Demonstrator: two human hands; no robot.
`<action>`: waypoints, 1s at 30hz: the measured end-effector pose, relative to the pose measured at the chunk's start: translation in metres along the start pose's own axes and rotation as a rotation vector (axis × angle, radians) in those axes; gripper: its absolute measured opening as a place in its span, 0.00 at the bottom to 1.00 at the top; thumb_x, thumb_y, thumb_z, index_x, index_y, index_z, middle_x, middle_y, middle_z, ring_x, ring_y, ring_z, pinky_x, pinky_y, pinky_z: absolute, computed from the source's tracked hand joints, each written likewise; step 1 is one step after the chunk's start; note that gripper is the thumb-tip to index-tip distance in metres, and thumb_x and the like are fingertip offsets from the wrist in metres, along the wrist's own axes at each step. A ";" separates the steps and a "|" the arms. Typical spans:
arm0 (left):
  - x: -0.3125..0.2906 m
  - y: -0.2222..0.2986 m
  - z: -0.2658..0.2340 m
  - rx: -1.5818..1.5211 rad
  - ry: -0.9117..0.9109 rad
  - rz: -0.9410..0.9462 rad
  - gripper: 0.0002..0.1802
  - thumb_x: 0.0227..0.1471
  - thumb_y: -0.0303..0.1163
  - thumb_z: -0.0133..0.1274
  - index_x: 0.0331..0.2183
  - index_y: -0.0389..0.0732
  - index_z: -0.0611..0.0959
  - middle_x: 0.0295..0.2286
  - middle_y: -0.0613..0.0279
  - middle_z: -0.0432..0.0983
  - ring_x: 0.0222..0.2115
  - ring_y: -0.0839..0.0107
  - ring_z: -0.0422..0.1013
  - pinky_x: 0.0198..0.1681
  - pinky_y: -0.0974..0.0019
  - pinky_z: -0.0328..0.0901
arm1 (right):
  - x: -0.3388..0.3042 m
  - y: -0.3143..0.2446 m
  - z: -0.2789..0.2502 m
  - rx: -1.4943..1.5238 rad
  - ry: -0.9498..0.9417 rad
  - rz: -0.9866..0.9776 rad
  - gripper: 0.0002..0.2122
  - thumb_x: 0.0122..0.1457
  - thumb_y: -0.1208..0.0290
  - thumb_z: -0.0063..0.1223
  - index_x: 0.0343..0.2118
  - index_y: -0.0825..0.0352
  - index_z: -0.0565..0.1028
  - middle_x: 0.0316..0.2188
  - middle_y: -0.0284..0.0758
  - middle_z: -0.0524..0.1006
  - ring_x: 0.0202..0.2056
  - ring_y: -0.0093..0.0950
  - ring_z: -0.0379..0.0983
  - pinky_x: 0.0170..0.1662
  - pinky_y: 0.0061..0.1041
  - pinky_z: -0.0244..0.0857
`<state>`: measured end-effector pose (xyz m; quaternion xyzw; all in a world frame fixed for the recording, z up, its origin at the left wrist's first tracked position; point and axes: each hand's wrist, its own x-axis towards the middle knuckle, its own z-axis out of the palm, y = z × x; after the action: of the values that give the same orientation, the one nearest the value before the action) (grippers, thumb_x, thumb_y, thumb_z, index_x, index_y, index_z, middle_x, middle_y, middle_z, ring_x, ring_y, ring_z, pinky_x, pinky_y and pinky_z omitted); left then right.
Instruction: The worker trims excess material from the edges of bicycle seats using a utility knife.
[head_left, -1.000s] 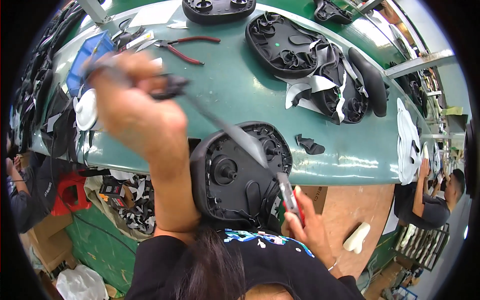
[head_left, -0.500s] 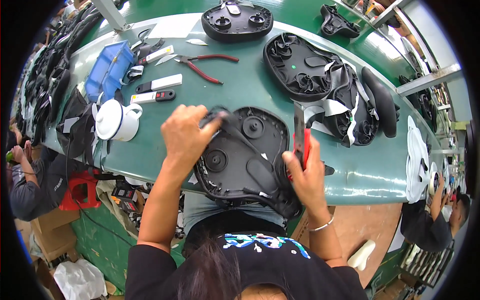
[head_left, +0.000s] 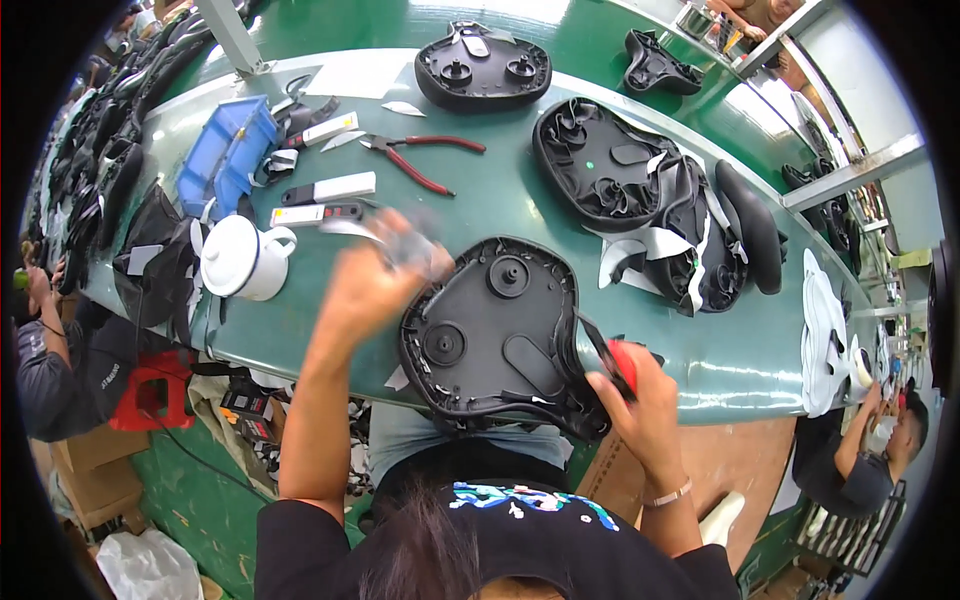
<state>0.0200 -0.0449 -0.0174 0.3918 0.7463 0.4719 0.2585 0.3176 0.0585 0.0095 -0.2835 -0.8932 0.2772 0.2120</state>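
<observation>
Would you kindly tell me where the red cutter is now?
In the head view, the red cutter is right of centre, in the person's right hand, its blade near the right edge of the black seat.

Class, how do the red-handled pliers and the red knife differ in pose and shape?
The pliers lie on the green table, while the red knife is held in the right hand.
The pliers have two spread handles; the red knife has a single body.
Both show red.
</observation>
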 end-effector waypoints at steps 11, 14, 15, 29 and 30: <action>0.159 0.001 -0.027 -0.413 -0.222 -0.434 0.17 0.54 0.37 0.53 0.31 0.29 0.81 0.25 0.59 0.79 0.22 0.73 0.74 0.25 0.70 0.68 | 0.168 0.040 -0.062 0.416 0.517 0.023 0.10 0.58 0.70 0.53 0.37 0.67 0.66 0.24 0.33 0.75 0.18 0.14 0.66 0.21 0.13 0.60; 0.232 -0.005 -0.026 -0.525 -0.017 -0.521 0.13 0.53 0.35 0.53 0.30 0.33 0.81 0.24 0.56 0.78 0.19 0.69 0.74 0.24 0.64 0.71 | 0.235 0.090 -0.078 0.396 0.494 0.091 0.12 0.57 0.67 0.55 0.39 0.67 0.68 0.25 0.33 0.75 0.18 0.14 0.66 0.21 0.13 0.60; 0.254 -0.008 -0.023 -0.543 0.052 -0.497 0.12 0.52 0.36 0.55 0.30 0.35 0.80 0.23 0.57 0.77 0.17 0.69 0.73 0.23 0.63 0.71 | 0.259 0.115 -0.084 0.367 0.489 0.144 0.14 0.56 0.66 0.56 0.41 0.67 0.69 0.25 0.33 0.75 0.18 0.15 0.66 0.21 0.14 0.60; 0.203 0.032 -0.026 0.187 -0.725 0.296 0.17 0.45 0.38 0.61 0.34 0.37 0.78 0.31 0.59 0.77 0.30 0.73 0.72 0.33 0.68 0.66 | 0.444 0.212 0.005 0.914 0.196 0.385 0.15 0.48 0.69 0.58 0.39 0.66 0.71 0.24 0.31 0.70 0.21 0.23 0.70 0.24 0.25 0.72; 0.185 0.039 -0.028 0.262 -0.652 0.299 0.21 0.44 0.43 0.61 0.37 0.40 0.78 0.35 0.59 0.77 0.33 0.69 0.73 0.37 0.66 0.65 | 0.437 0.191 0.001 1.023 0.219 0.364 0.12 0.52 0.70 0.55 0.37 0.68 0.69 0.27 0.35 0.73 0.23 0.24 0.71 0.24 0.23 0.71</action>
<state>-0.0912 0.1046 0.0271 0.6556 0.6135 0.2558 0.3582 0.0639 0.4615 -0.0124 -0.3212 -0.5541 0.6767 0.3632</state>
